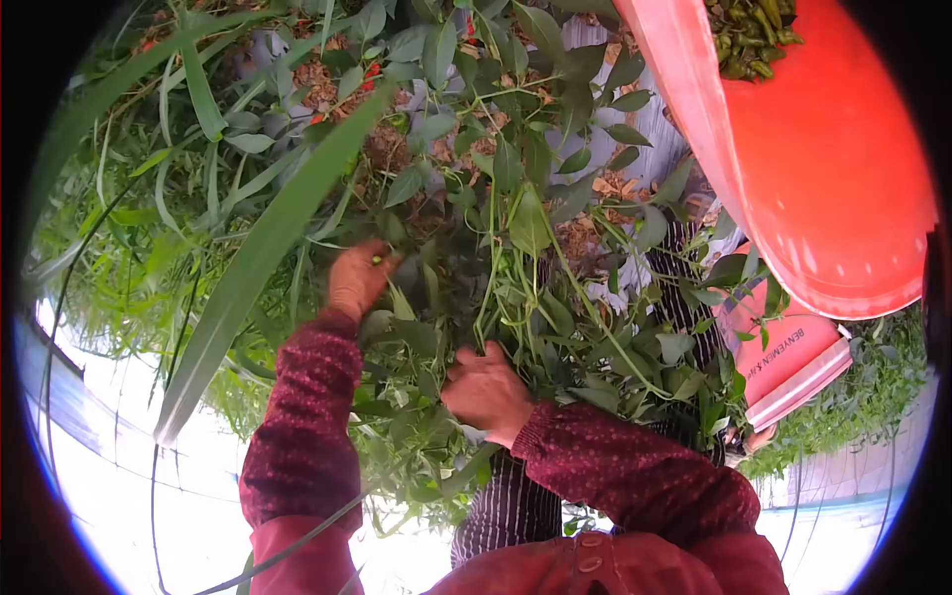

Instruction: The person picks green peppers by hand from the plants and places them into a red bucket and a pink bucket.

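Note:
My left hand is closed in a fist among the leaves of a pepper plant. A small green end, which looks like that of a green pepper, shows between its fingers. To the right and nearer my body, my right hand reaches into the lower foliage. Its fingers are curled and a little blurred, and leaves hide whatever they may hold. Thin green stems hang just above this hand.
A red plastic container with several green peppers inside stands at the upper right. Below it is a pink bag with printed letters. A long broad grass blade crosses on the left. Dry leaves lie on the grey ground sheet.

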`<state>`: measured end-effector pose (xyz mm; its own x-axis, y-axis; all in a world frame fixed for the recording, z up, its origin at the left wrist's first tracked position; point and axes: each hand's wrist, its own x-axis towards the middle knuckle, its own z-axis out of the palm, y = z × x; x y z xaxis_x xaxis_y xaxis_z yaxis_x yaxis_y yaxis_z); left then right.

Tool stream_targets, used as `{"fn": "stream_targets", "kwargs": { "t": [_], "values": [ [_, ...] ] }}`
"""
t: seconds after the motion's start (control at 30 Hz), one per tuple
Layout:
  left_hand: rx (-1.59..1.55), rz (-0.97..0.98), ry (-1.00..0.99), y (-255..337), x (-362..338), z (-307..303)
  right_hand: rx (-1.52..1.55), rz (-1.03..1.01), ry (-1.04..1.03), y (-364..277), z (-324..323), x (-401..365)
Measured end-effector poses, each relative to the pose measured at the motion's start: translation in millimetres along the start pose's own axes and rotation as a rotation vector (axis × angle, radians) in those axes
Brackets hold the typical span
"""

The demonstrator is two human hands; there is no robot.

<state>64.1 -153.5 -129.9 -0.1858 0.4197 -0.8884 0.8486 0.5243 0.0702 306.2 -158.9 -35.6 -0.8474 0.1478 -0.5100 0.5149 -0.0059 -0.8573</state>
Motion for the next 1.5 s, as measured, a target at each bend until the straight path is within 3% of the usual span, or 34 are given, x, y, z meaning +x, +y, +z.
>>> {"fn": "stream_targets", "kwargs": {
  "t": [0.03, 0.1, 0.2, 0.3, 0.37, 0.4, 0.47, 0.6, 0.77, 0.8, 0.87, 1.03, 1.1, 1.17, 1.27, 1.4, 1.5],
  "values": [
    [0.022, -0.090, 0.025, 0, 1, -8, 0.002, -0.001, 0.001, 0, -1, 0],
    [-0.017, 0.019, 0.116, -27, 22, -17, -0.001, -0.007, 0.020, 1, 1, -1],
    [-0.014, 0.013, 0.137, 12, 49, -64, -0.004, 0.000, -0.046, 2, 2, -4],
    [-0.149, 0.130, 0.269, -22, 113, -50, -0.001, -0.036, 0.032, 2, 5, -5],
    [0.183, -0.019, 0.092, -9, 137, -50, -0.024, -0.032, 0.011, 0, 2, -5],
    [0.171, -0.001, 0.090, -11, 145, -48, -0.029, -0.032, -0.025, -1, 0, -7],
    [0.757, 0.192, -0.316, -23, 155, -44, -0.049, -0.017, 0.011, -3, -1, -9],
    [1.009, 0.161, -0.471, -15, 139, -47, -0.029, -0.005, -0.002, -6, -6, -9],
    [-0.056, -0.481, -0.148, -15, 125, -42, 0.036, -0.013, 0.088, 3, -6, -4],
    [-0.039, -0.502, -0.167, -12, 127, -43, 0.040, -0.008, 0.082, 11, -11, 1],
    [-0.334, -0.458, -0.045, -8, 115, -51, 0.061, 0.013, 0.062, 15, -23, 5],
    [-0.702, -0.336, -0.015, -31, 51, -57, -0.010, -0.008, 0.010, 0, -7, -2],
    [-0.885, 0.009, -0.084, -32, 38, -46, -0.034, -0.003, 0.012, -1, -6, -3],
    [-0.857, -0.038, -0.111, -5, 13, -48, 0.004, 0.001, -0.027, -3, -17, -4],
    [-0.376, 0.035, -0.023, -10, -2, -36, 0.019, 0.003, -0.063, -2, -14, -5],
    [-0.502, 0.105, -0.027, 10, -48, -26, 0.016, 0.002, -0.050, 0, -10, -5],
    [-0.233, 0.245, 0.102, 12, -68, -21, 0.019, -0.019, -0.063, -3, -20, -7]
  ]
}}
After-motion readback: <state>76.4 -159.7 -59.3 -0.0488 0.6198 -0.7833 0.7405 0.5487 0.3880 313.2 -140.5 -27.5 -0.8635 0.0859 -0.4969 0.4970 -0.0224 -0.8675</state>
